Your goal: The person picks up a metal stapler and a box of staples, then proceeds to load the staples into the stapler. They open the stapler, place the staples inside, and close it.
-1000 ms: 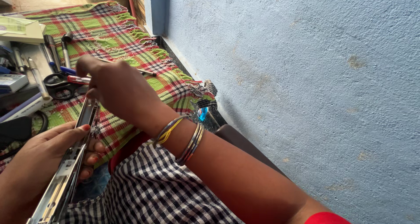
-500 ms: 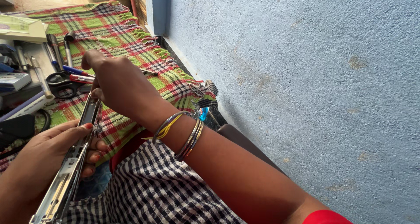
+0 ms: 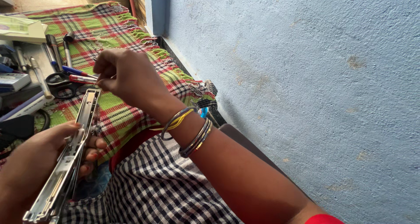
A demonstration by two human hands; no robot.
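left hand: wrapped around the long metal rail, thumb on top, fingers curled under from the right side. Grip pressed together on it.
metal rail: silver, channel-shaped, runs from bottom-left corner up toward the middle of the view, far end just under the right hand. Held above the lap, tilted away from the person.
right hand: over the rail's far end, fingertips bunched and pointing down-left. Grip pinched; can't tell if there's something small between the fingertips or if they touch the rail.
wrist: bangles, dark metal plus yellow ones, on the right forearm.
lap: black-and-white checked fabric under the right forearm.
cloth: green/red plaid cloth with a fringed edge, spread out ahead of the person, reaches up to the wall.
on the cloth: black-handled scissors just left of the right hand; red and blue pens beside them, partly hidden by the fingers.
further left: row of metal hand tools lying roughly parallel; pale green box behind them.
right side: blue painted wall, rough plaster with worn spots, close to the right arm.
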